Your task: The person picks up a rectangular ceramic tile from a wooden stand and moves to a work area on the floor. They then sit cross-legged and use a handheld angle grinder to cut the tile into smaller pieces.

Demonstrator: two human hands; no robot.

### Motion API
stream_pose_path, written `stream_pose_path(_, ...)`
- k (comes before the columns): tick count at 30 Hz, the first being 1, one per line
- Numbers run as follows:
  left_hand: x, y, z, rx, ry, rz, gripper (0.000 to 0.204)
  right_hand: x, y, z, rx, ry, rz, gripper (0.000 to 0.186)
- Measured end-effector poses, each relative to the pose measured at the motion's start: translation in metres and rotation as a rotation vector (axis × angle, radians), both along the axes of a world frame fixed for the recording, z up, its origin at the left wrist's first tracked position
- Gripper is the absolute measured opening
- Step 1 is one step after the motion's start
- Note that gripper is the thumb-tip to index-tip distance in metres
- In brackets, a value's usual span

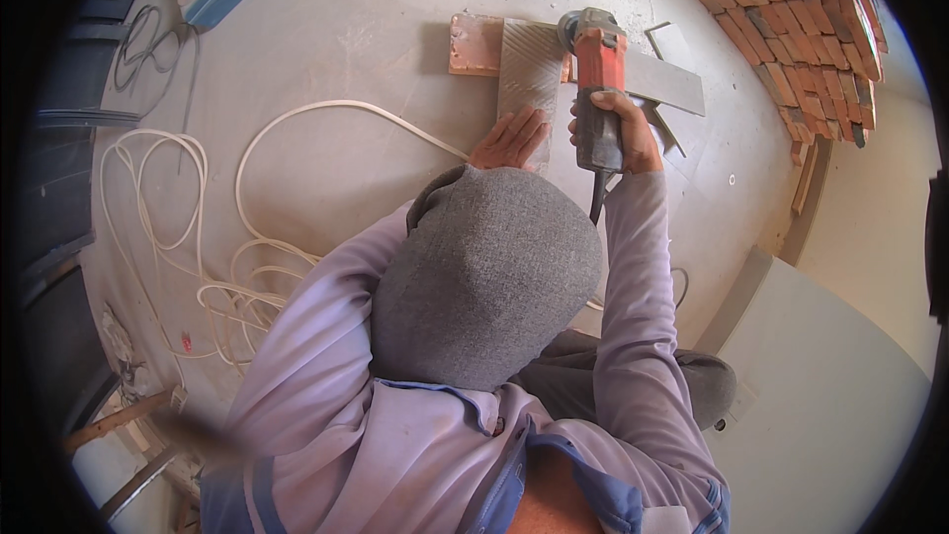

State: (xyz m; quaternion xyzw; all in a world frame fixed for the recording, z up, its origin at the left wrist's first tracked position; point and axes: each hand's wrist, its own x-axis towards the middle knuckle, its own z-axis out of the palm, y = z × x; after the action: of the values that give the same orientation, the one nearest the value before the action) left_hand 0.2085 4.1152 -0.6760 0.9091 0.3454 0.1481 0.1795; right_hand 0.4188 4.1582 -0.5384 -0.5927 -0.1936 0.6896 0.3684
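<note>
Dusty grey floor (346,49) lay all around, with a brick stack (791,20) nearby. A ridged grey tile (529,69) rested on a brick (474,44); it looked hard, heavy and easy to crack. Left hand (509,141) pressed flat on its near end. Right hand (615,133) gripped the red grinder (598,89) just beside it.

white cable coils (188,267) | stacked red bricks (791,10) | wooden stick (114,422)

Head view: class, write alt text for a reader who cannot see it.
A person's right hand grips an orange angle grinder against a grey tile that the left hand presses flat on the floor. White cable coils at left; bricks are stacked at right.
</note>
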Motion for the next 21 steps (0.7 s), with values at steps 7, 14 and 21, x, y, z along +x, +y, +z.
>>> stream_pose_path(7, 0.002, -0.001, 0.000, 0.008, 0.011, 0.014, 0.082, 0.005, -0.006, -0.003, -0.013, 0.025, -0.013, 0.046)
stream_pose_path(14, 0.001, 0.000, 0.002, 0.015, 0.023, 0.017, 0.083, 0.002, -0.009, -0.003, -0.002, 0.031, -0.059, 0.044)
stream_pose_path(21, 0.001, -0.001, 0.000, 0.008, -0.016, 0.025, 0.084, 0.007, -0.010, -0.012, 0.016, 0.089, -0.052, 0.044)
